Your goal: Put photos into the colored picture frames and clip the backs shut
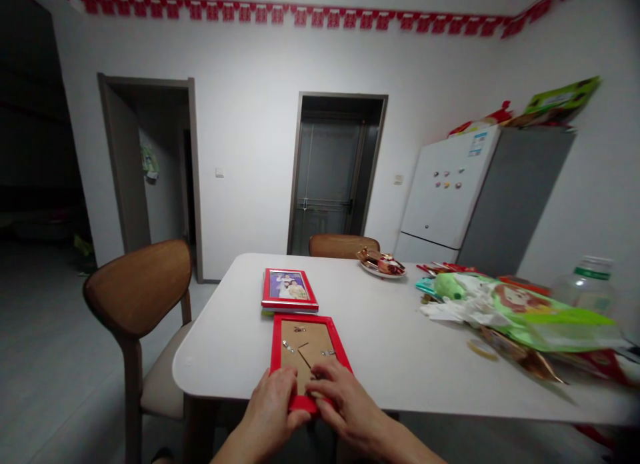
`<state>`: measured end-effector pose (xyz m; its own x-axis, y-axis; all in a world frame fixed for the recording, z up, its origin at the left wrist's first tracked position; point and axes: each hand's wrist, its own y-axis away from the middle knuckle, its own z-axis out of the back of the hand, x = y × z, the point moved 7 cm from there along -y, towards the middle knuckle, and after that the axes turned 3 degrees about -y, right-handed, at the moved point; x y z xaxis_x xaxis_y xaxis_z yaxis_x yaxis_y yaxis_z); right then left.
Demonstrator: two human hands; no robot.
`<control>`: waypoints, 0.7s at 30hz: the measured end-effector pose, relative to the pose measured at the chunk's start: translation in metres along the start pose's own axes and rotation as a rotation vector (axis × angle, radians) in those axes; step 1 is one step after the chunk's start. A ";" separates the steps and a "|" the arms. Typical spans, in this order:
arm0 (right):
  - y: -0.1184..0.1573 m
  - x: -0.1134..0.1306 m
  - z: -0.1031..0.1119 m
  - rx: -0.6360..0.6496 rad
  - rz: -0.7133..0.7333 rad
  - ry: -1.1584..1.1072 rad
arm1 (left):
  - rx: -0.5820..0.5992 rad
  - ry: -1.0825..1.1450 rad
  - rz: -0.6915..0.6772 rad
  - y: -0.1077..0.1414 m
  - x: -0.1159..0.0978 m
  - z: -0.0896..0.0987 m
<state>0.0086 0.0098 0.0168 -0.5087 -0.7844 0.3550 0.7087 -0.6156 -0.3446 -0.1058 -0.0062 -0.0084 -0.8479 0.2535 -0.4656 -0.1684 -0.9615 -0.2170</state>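
Observation:
A red picture frame (pixel 277 344) lies face down at the table's near edge, its brown backing board (pixel 317 332) showing. Metal turn clips (pixel 289 347) sit around the board, and a dark angled slit runs through its middle. My left hand (pixel 273 401) grips the frame's near left corner, thumb along the front edge. Curled over the near right part of the backing, my right hand (pixel 347 397) has its fingertips on the board and its thumb by the front edge. Whatever lies under those fingertips is hidden. Just beyond, a stack of red frames (pixel 265 291) shows a photo on top.
The white table (pixel 220 337) carries a plate of wrapped items (pixel 383 264) at the back. Green packaging (pixel 540 314), tissues and a clear jar (pixel 585 284) crowd its right side. Wooden chairs stand left (pixel 143 291) and behind (pixel 345 245). A fridge (pixel 445 191) is back right.

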 end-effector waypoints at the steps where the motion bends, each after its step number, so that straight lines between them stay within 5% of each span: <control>1: 0.000 0.008 -0.003 0.032 0.019 -0.005 | 0.006 0.001 0.001 0.000 0.001 -0.001; 12: -0.004 0.005 -0.014 0.040 -0.051 -0.091 | 0.029 -0.004 0.008 0.002 -0.001 0.000; 21: -0.064 -0.021 -0.029 -0.054 -0.206 -0.043 | 0.116 0.026 0.018 0.001 -0.001 -0.003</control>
<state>-0.0404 0.0633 0.0066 -0.6178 -0.6384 0.4591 0.5642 -0.7666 -0.3066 -0.1032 -0.0072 -0.0106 -0.8384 0.2371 -0.4907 -0.2115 -0.9714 -0.1081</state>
